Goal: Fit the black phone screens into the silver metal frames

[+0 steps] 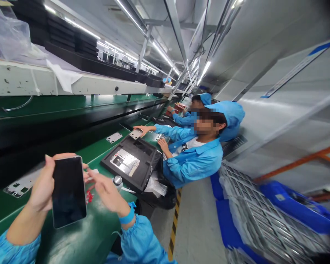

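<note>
My left hand [42, 187] is wrapped around a smartphone [68, 194], held upright with its dark screen facing me. Close to the phone's right edge is my right hand [107, 192], its fingertips drawn together. Whether something small is between them I cannot make out. A small white piece [95, 171] shows just behind those fingers. Beneath them, small red pieces [89, 196] lie on the green work surface [99, 227]. A flat white panel with cut-outs [18, 187] lies behind my left hand, partly hidden by it.
A black tray [112, 154] holding a silver panel [125, 162] sits ahead, with a metal-topped container [117, 180] beside it. A co-worker in blue [195, 157] reaches over the tray's far end. Another panel [114, 138] lies left. A shelf [99, 86] runs above the bench.
</note>
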`<state>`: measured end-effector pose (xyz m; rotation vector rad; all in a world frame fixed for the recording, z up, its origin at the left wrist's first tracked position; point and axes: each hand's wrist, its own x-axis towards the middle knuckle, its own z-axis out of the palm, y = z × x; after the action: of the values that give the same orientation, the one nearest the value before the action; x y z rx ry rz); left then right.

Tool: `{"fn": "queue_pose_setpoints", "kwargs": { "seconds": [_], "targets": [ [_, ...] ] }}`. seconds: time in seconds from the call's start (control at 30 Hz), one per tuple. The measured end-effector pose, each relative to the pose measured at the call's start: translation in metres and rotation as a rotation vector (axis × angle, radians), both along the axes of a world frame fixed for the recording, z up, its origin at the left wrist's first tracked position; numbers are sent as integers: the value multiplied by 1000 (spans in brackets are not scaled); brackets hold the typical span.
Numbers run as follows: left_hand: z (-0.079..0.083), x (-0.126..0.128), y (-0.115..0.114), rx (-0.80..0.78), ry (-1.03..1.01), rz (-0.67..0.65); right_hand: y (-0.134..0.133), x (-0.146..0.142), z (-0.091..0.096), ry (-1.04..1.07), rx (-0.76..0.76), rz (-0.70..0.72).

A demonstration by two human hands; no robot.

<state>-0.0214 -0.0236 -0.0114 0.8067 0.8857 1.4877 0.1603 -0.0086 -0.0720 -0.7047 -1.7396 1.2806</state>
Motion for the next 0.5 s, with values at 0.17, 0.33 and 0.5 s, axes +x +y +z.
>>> {"fn": "queue_pose_setpoints", "kwargs": {
  "seconds": [0.17,0.33,0.5],
  "targets": [
    [-8,22,-13,-99,156,-242,16,-7,2,76,-169,-76],
    [-17,31,19,-106,138,-343,36,0,-5,127,-238,-95],
    [-24,22,138,-39,140,-36,71,97,-14,-244,111,-522]
  ]
}}
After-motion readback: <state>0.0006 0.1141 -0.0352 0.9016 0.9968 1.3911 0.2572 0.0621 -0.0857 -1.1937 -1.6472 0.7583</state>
